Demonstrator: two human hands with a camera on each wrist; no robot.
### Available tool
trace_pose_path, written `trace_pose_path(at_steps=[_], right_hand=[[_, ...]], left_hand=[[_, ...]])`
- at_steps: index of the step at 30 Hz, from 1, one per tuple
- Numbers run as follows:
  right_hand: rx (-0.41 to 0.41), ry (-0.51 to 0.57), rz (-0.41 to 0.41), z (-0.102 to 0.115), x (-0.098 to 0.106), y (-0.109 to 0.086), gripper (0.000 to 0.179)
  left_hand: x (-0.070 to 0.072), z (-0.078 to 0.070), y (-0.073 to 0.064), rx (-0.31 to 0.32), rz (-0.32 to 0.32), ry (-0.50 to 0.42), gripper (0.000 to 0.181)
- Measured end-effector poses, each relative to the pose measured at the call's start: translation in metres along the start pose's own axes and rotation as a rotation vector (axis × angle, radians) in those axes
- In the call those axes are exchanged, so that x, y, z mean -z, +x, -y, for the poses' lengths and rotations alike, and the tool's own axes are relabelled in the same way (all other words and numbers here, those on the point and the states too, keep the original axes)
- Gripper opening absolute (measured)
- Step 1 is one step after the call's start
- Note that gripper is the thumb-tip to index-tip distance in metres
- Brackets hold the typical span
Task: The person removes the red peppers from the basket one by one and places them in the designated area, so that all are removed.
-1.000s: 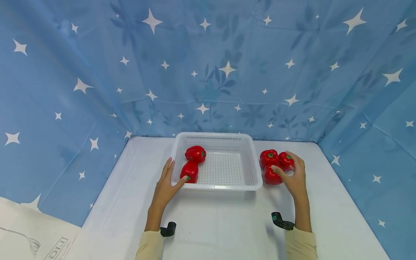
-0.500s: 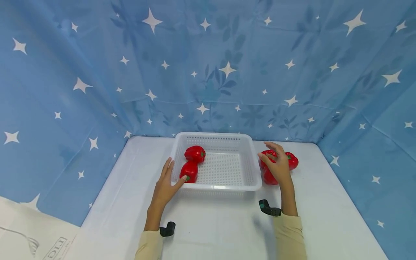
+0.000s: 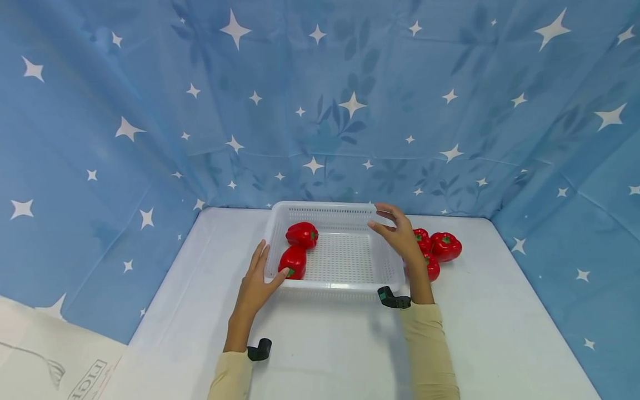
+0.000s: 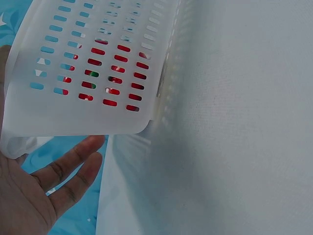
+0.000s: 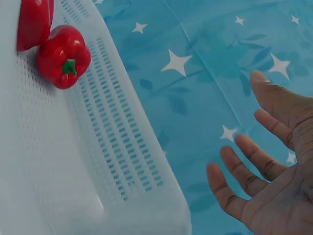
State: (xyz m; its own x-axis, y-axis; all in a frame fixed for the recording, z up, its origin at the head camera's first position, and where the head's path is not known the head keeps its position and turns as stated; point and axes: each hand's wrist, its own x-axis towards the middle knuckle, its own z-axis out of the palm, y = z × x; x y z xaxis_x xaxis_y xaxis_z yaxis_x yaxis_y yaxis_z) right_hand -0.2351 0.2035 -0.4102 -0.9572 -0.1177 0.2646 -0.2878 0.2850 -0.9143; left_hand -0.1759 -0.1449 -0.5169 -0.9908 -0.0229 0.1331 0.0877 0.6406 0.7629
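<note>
I have the left hand (image 3: 255, 285) wide at the basket's (image 3: 332, 286) near-left corner, the right hand (image 3: 400, 236) wide by its far-right; two peppers (image 3: 293, 260) line its left edge, three peppers (image 3: 446, 247) sit outside.

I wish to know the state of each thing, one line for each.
White basket: upright, partly filled
Far basket pepper: on its side
Near basket pepper: stem toward the person
Three table peppers: outside the basket, two partly hidden
Left hand: at the basket, fingers extended
Right hand: empty, fingers spread
Blue cloth: hanging, creased
</note>
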Motion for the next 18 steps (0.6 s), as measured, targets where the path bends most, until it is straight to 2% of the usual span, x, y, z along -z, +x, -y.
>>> trace_pose_path(at_steps=[6,11,18], right_hand=[[-0.009,0.003,0.032,-0.029,-0.022,0.033,0.057],[-0.049,0.009,0.077,-0.035,-0.042,0.052,0.057],[-0.122,0.051,0.237,-0.045,-0.069,0.074,0.062]], left_hand=[[0.0,-0.001,0.0,0.006,-0.007,0.006,0.089],[0.0,-0.001,0.0,0.004,-0.003,0.006,0.089],[-0.001,-0.003,0.0,-0.007,-0.006,-0.004,0.089]])
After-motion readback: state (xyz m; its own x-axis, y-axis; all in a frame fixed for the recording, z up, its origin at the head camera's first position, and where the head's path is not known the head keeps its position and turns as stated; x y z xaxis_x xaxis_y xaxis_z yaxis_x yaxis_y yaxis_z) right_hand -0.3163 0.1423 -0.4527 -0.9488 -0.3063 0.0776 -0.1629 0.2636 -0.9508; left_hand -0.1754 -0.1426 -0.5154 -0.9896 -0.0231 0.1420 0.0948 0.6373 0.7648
